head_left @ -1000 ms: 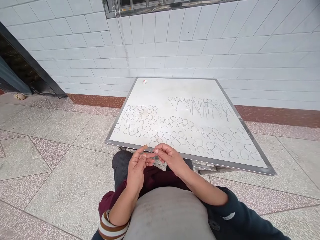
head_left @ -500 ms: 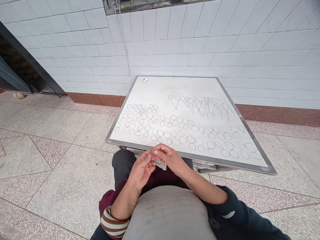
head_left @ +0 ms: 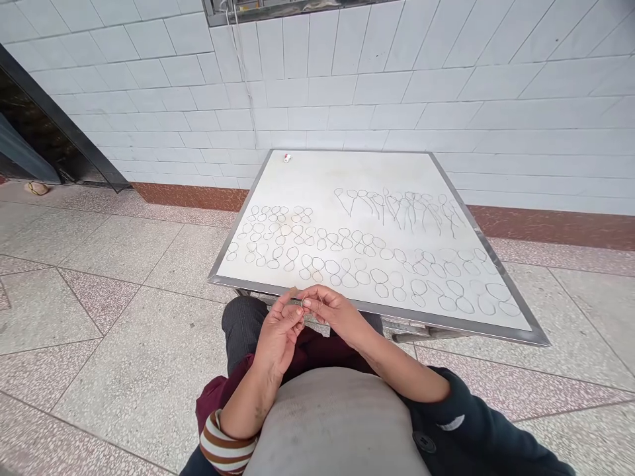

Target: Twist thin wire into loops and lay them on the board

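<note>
Both hands meet over my lap, just in front of the table's near edge. My left hand pinches a thin wire between thumb and fingertips. From the right, my right hand grips the same wire, which bends into a small loop by its fingers. Much of the wire is hidden by the fingers. Beyond the hands, several wire pieces shaped into paired rings lie in rows on the white tabletop. Farther back on the right lie wire loops with long loose tails.
A grey metal edging borders the table. A small white and red object sits at its far left corner. Behind stands a white tiled wall with a hanging cord. Stone-patterned floor surrounds the table.
My left fingers have drawn closer together around the wire. A rounded loop now shows by my right fingers, where thin wire strands stuck out between the hands before. The pieces on the table have not moved.
</note>
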`<state>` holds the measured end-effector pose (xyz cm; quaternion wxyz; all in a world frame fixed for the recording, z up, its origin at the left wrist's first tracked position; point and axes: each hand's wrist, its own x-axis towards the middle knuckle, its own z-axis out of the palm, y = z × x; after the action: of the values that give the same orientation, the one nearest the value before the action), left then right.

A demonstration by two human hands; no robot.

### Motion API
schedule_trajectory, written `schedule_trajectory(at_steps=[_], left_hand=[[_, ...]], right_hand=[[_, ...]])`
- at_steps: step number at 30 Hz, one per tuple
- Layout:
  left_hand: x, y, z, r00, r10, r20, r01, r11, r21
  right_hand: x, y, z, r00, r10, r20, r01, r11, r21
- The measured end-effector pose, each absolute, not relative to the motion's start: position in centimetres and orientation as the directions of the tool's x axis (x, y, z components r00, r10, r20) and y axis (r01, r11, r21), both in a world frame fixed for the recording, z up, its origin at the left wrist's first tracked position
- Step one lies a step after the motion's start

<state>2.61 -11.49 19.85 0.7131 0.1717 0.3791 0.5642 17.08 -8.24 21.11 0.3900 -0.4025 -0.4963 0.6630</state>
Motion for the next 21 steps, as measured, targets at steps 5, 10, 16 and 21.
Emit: schedule_trajectory(at_steps=[5, 10, 16, 21], left_hand=[[2.7, -11.5, 20.4, -0.128, 0.955, -0.268, -0.666, 0.118, 0.737], [2.9, -11.6, 20.6, -0.173, 0.962, -0.211, -0.627, 0.057, 0.777], [2.6, -11.6, 20.5, -0.163, 0.962, -0.220, -0.547, 0.097, 0.831], [2.1, -11.5, 20.7, -0.150, 0.974, -0.169, -0.430, 0.090, 0.898]], right_hand=[[16.9, -8.5, 20.8, -0.440, 0.886, -0.146, -0.106, -0.213, -0.971], [16.0, -8.8, 20.1, -0.456, 0.877, -0.151, -0.070, -0.204, -0.976], [16.5, -8.5, 19.6, -0.437, 0.892, -0.116, -0.036, -0.146, -0.989], [17.0, -8.4, 20.3, -0.388, 0.916, -0.102, 0.073, -0.080, -0.994]])
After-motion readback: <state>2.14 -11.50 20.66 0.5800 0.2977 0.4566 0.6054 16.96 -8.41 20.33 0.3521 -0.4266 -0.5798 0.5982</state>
